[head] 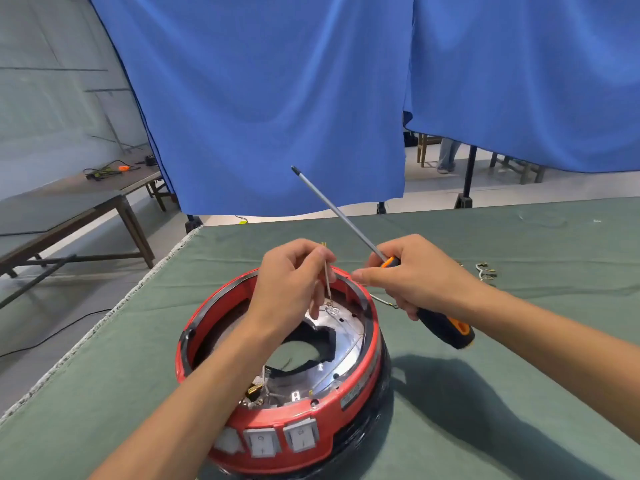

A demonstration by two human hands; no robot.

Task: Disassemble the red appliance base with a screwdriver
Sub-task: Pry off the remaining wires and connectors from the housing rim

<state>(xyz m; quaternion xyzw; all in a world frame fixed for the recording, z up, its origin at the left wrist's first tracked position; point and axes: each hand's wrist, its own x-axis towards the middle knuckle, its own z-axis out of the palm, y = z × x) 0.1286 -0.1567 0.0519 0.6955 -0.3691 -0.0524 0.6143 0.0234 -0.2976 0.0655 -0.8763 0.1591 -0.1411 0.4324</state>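
While the left hand [294, 271] pinches a thin pale wire lead [327, 282] between thumb and fingertips and holds it up from the inside of the appliance, the right hand [412, 271] is closed around the black and orange screwdriver handle [445, 327], w/ the long silver shaft [339, 213] pointing up and away, toward the blue curtain [277, 98]. So the tool is not on any screw at this moment; it is only parked in the hand.

The wire goes down to a small terminal on the shiny metal ring plate [341, 327] inside the round red plastic appliance base [277, 410]. The base sits on the green cloth-covered table [485, 410], directly in front of the person, w/ three grey rocker switches [263, 441] on its near side.

Progress, as I judge it: the base is already open on top, the centre is an empty hole, and internal parts are exposed, so the task looks about in the middle. A small bundle of loose wire pieces [486, 271] lies on the cloth to the right, prob. removed parts. Still left, it seems: free this wire, take out the metal plate, the brackets near the front, and the switches. I cannot see which screws remain.
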